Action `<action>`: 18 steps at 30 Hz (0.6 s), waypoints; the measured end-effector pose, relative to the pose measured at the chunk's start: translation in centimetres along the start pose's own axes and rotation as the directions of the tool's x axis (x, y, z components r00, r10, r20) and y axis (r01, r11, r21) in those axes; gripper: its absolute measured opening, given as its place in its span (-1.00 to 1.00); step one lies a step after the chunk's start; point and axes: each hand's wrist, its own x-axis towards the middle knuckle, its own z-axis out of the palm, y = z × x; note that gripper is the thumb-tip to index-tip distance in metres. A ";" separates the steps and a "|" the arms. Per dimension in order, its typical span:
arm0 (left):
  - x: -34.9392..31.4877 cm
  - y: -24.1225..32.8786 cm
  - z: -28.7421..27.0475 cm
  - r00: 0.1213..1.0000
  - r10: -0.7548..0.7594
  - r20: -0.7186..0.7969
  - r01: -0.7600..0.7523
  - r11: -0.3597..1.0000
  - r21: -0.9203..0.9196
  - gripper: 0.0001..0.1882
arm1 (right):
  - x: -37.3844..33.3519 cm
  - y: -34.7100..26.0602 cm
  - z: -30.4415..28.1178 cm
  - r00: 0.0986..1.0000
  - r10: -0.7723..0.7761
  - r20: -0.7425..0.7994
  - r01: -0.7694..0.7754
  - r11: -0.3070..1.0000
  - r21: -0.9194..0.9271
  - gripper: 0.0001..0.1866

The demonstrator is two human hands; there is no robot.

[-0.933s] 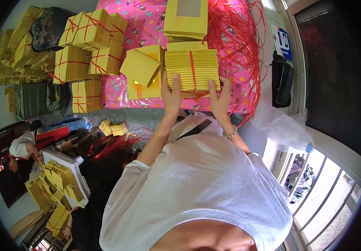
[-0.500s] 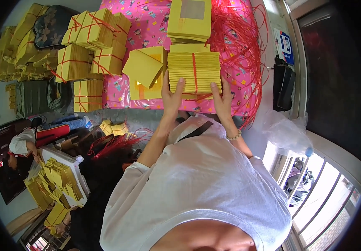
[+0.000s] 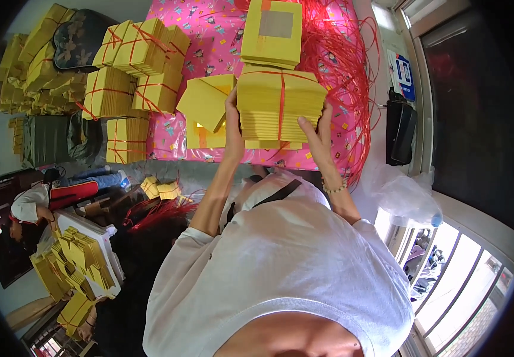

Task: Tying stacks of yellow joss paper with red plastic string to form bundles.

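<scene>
Between my two hands is a thick bundle of yellow paper envelopes (image 3: 260, 113), bound with red plastic ribbon that crosses its top and runs down its near side. My left hand (image 3: 234, 122) presses against its left side. My right hand (image 3: 320, 132) grips the right side, with the thumb on the near face. Partly hidden under and beside the bundle, loose yellow envelopes (image 3: 203, 98) lie on the pink patterned table cover (image 3: 212, 41). Just beyond stands another yellow stack (image 3: 272, 50) with a grey patch on top.
Tied yellow bundles (image 3: 141, 50) are piled at the left edge of the table. Loose red ribbon (image 3: 343, 77) spreads along the right side. A clear plastic bag (image 3: 408, 196) hangs by the window. At lower left, another person (image 3: 31, 202) is near a white table with yellow stacks (image 3: 84, 253).
The bundle has come up toward me and tilted, so its ribboned top face now shows. Both hands have moved with it, still holding its sides.
</scene>
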 end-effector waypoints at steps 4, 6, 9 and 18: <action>-0.5 -3.4 -1.7 0.980 0.197 0.011 -0.196 0.980 -0.033 -0.26 | -0.3 1.2 0.1 0.952 -0.289 0.101 0.292 0.956 -0.019 -0.24; -1.4 -4.1 -1.9 0.972 0.234 0.012 -0.233 0.971 -0.047 -0.25 | -1.4 3.4 -0.2 0.964 -0.249 0.092 0.251 0.968 -0.015 -0.26; -2.2 -3.6 -2.3 0.981 0.195 -0.011 -0.195 0.980 0.046 -0.31 | -1.6 3.7 -1.1 0.980 -0.175 0.092 0.173 0.984 0.034 -0.29; 3.1 0.5 -2.2 0.793 -0.609 0.013 0.608 0.792 0.057 -0.32 | 2.5 -0.1 -0.4 0.946 0.318 0.062 -0.322 0.944 0.073 -0.31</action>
